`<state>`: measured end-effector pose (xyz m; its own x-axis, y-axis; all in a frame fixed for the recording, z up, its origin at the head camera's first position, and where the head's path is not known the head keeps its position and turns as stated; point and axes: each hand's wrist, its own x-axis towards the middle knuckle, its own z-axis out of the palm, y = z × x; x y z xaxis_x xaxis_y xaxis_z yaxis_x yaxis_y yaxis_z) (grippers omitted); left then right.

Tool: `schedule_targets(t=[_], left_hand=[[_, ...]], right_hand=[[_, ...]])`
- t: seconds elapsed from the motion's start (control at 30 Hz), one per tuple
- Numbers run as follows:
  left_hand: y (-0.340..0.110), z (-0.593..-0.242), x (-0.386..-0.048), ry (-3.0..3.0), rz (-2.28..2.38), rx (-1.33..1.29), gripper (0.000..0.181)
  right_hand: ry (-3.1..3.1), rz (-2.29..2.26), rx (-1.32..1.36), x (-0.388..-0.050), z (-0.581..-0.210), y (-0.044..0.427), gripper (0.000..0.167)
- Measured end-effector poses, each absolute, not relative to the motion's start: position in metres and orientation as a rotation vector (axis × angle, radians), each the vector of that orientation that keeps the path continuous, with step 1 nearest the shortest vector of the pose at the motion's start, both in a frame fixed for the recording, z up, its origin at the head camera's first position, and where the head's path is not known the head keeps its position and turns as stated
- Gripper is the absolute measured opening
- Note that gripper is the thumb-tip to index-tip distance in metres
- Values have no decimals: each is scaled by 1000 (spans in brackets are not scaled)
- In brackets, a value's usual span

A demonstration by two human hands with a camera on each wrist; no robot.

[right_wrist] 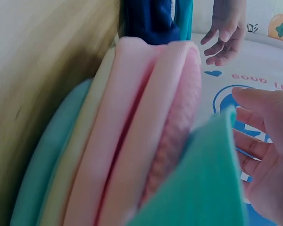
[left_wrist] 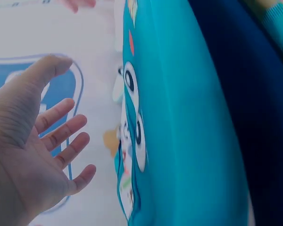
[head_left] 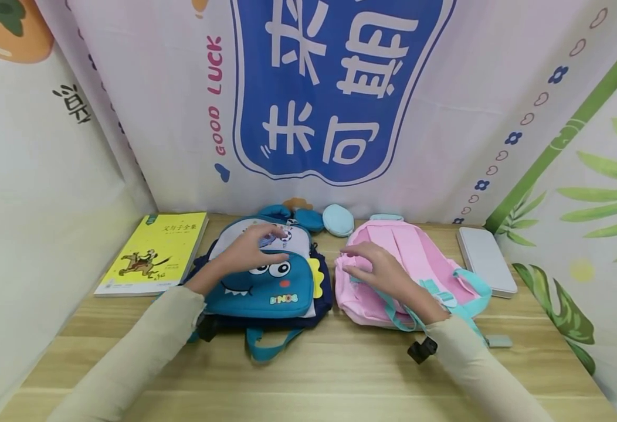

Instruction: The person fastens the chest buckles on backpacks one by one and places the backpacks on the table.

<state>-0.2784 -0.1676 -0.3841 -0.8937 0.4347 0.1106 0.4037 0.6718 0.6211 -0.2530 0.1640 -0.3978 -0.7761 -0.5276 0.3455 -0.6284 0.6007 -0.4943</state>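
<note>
Here, rounded pink backpack (head_left: 410, 255), apparently bumpy-textured.

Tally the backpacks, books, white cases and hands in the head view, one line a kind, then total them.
Backpacks: 2 (teal dinosaur backpack, pink backpack)
Books: 1 (yellow-covered book)
White cases: 1 (flat white case)
Hands: 2 (left hand, right hand)
Total: 6

Pale beige sleeves (head_left: 134, 354), black wrist cameras (head_left: 422, 350)
</note>
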Motion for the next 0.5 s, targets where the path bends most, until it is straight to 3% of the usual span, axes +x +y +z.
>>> schedule_targets(t=[0.5], left_hand=[[-239,-389,-268,2779,853,555,84]], right_hand=[[-2846,908,983,-244,-404,136,60]])
